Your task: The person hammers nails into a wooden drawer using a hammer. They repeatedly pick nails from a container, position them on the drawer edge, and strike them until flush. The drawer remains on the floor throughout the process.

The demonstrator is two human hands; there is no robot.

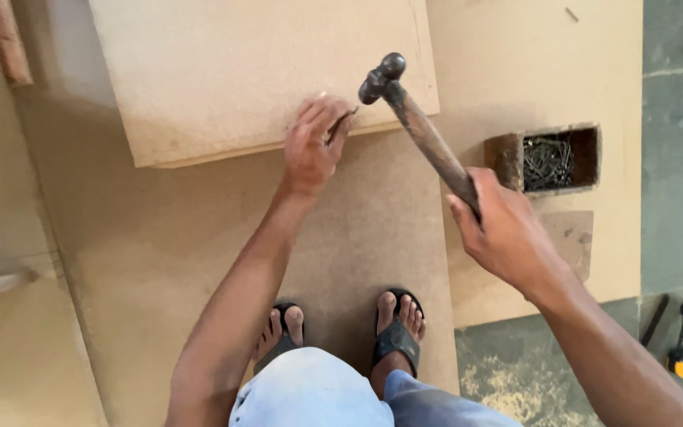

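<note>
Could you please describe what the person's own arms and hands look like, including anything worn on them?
Both arms are bare from above the elbow down, with no sleeves in view. The left hand and right hand are bare too: no gloves, and no rings, watch or wristband that I can see. Both forearms look lean.

A single head-worn camera looks almost straight down from standing height, close over the person's own arms and sandalled feet point(341, 332). It takes in the fibreboard sheets point(199, 237) on the floor point(681, 158), with the far edge of the scene at the top.
</note>
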